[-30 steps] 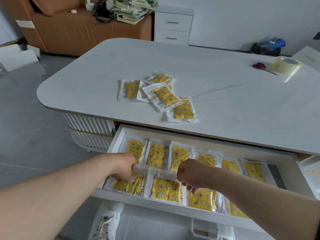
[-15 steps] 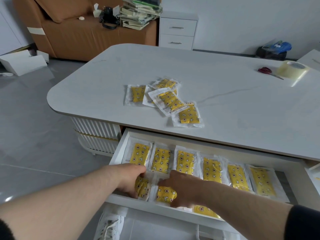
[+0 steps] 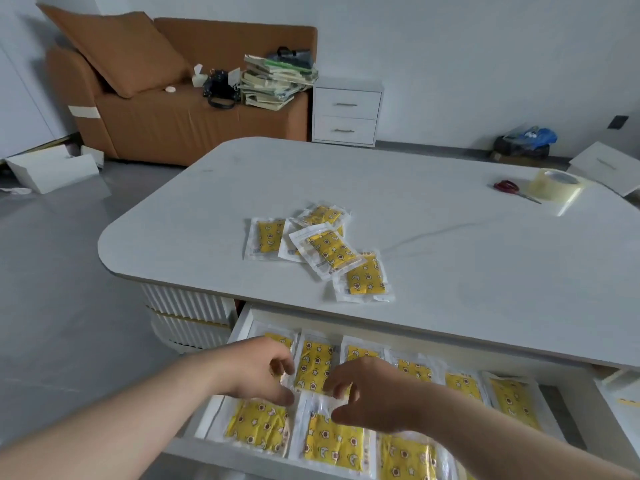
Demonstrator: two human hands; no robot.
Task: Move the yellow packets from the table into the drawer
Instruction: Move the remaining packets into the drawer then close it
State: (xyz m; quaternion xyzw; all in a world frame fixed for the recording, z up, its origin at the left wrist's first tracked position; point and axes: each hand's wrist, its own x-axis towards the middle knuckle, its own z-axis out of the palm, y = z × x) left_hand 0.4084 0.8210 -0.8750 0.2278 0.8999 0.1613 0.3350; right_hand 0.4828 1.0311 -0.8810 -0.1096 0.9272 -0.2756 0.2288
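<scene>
The fingers (image 3: 282, 367) of the left hand (image 3: 256, 370) and those of the right hand (image 3: 370, 393) are loosely curled and released, gripping nothing that I can make out. Both hands hover low in the frame, just over the seam between the back row (image 3: 313, 363) and the front row (image 3: 258, 424) of packets lying in the open drawer (image 3: 239, 327). Whether a left fingertip touches the clear margin of the packet beneath it cannot be told.

That is the first hazard. The wrappers look slick, with loose clear edges, so a fingertip catching one on the way up would probably lift that packet and disturb the neighbours it overlaps. The front row lies close against the drawer's near wall at the bottom of the frame, and a nudge there could ride a packet over the rim to the floor.

The job is not finished. A pile of yellow packets (image 3: 329, 247) sits on the bench (image 3: 467, 271) at centre frame, several overlapping. The nearest packet (image 3: 365, 278) lies near the bench edge above the drawer. Taking one from the heap may drag others along, and a sliding one could drop off that edge. The drawer also looks nearly full, so further packets will likely have to stack and may shift when it closes. The scissors (image 3: 505, 186) and tape roll (image 3: 554, 185) at upper right are well apart from all this.
</scene>
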